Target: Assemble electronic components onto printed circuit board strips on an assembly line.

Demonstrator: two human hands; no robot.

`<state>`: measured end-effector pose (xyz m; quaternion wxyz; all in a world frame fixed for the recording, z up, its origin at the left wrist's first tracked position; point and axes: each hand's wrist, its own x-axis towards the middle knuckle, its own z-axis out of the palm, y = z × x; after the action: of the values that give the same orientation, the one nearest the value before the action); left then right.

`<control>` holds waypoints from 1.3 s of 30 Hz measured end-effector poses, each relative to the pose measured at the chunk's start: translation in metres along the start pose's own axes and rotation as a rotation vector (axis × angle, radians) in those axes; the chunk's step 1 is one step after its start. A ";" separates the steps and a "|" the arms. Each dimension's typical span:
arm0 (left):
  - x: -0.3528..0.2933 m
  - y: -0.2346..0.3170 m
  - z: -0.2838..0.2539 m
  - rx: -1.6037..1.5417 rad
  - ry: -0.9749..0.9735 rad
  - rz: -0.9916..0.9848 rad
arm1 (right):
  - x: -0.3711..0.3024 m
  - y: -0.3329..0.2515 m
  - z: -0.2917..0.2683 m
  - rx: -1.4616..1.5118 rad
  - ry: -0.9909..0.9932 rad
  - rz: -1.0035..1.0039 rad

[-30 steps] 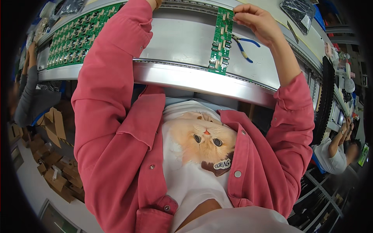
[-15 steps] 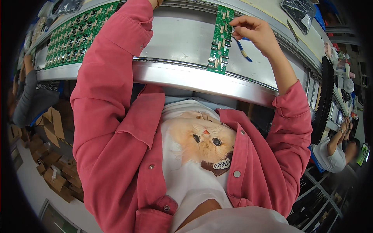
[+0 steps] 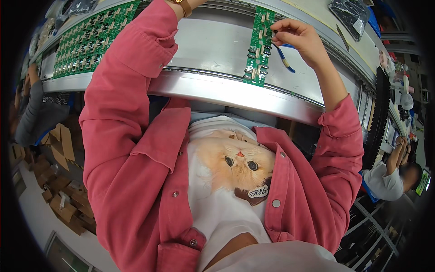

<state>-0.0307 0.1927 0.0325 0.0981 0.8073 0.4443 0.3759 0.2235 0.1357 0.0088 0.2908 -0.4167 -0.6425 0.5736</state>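
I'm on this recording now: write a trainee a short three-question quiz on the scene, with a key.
1. True or false: the right hand has its fingertips at the right long edge of the narrow green circuit board.

2. Which colours show on the tool handle lying to the right of that board?
A) red and black
B) blue and yellow
C) green and white

3. Fill in the blank: the wide array of green boards lies toward the person's ____ side.

Key: 1. True. 2. B. 3. left.
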 end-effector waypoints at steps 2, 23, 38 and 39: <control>-0.002 0.009 -0.001 -0.031 -0.051 0.014 | -0.001 0.001 -0.001 -0.043 0.010 -0.011; -0.017 0.011 0.026 -0.218 -0.506 -0.002 | 0.002 -0.002 0.009 -0.742 0.078 -0.290; -0.022 0.027 0.014 -0.157 -0.496 -0.072 | 0.008 -0.005 0.006 -0.797 0.083 -0.312; -0.023 0.027 0.014 -0.155 -0.494 -0.074 | 0.012 -0.005 0.005 -0.795 0.136 -0.322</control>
<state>-0.0111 0.1614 0.0242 0.2788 0.8480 0.4058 0.1963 0.2126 0.1438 0.0116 0.2351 -0.4276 -0.8496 0.2003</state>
